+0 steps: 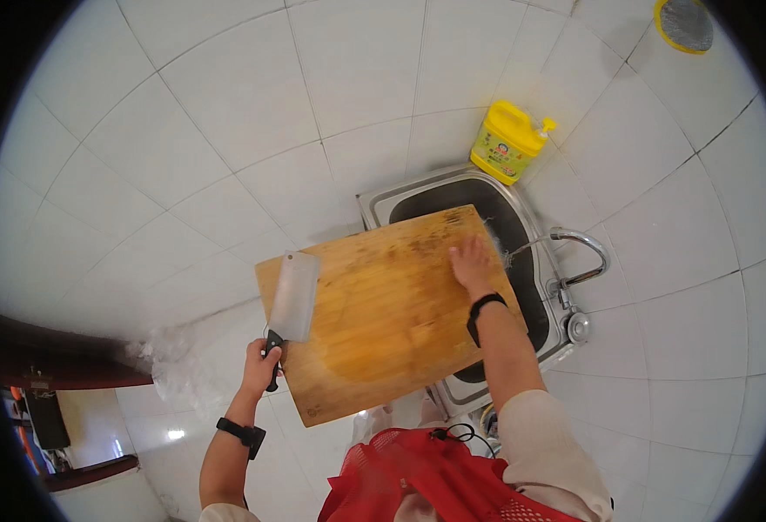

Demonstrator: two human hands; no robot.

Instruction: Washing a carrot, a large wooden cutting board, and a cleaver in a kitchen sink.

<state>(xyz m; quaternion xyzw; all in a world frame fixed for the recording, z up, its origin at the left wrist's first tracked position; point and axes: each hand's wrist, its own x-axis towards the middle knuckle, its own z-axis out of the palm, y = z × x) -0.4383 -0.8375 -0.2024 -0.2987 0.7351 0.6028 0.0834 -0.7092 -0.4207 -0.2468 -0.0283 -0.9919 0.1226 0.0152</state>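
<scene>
A large wooden cutting board (389, 313) lies tilted across the sink, its left end jutting out past the sink's edge. My left hand (260, 367) grips the black handle of a cleaver (297, 297) at the board's left edge. The cleaver's broad steel blade rests against or just over the board; I cannot tell which. Whether the left fingers also support the board from below is hidden. My right hand (471, 264) is pressed flat on the board's wet, dark-stained far right part, fingers spread. Beside it, water runs from the curved chrome faucet (588, 245).
The stainless steel sink (383, 207) stands against white tiled walls (226, 98). A yellow pump jug (504, 143) of detergent stands at its back corner. Clear plastic (180, 365) hangs or lies at left, near a dark red wooden edge (69, 368). A yellow-rimmed round item (686, 27) is on the wall.
</scene>
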